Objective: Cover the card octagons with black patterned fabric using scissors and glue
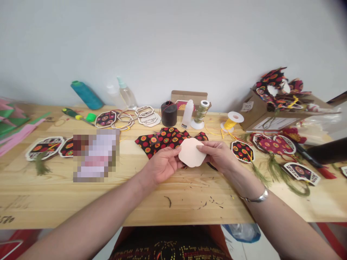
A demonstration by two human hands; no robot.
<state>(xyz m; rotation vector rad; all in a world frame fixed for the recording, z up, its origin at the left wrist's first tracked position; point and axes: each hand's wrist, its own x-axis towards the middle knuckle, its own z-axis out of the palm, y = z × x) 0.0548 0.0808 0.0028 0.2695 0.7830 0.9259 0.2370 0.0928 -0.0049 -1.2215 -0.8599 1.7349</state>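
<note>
Between my two hands is a pale cream card piece [192, 153] with a scalloped, rounded outline. My left hand [166, 165] pinches its left edge between thumb and fingers. On the opposite edge, my right hand [219, 156] grips it with the thumb on top; a bracelet circles that wrist. Just behind the card lies black patterned fabric [162, 140] with red dots and flowers, partly covered by the card and hands. Small dark scraps [208, 204] are scattered on the wooden table [121, 209] nearer to me.
Along the wall stand a teal thread cone [87, 95], a spray bottle [127, 94], black thread [169, 114], a white squeeze bottle [187, 115] and a yellow cord spool [232, 122]. A cardboard box [257, 108] holds fabric pieces at right. Tasselled ornaments [45, 148] lie on both sides.
</note>
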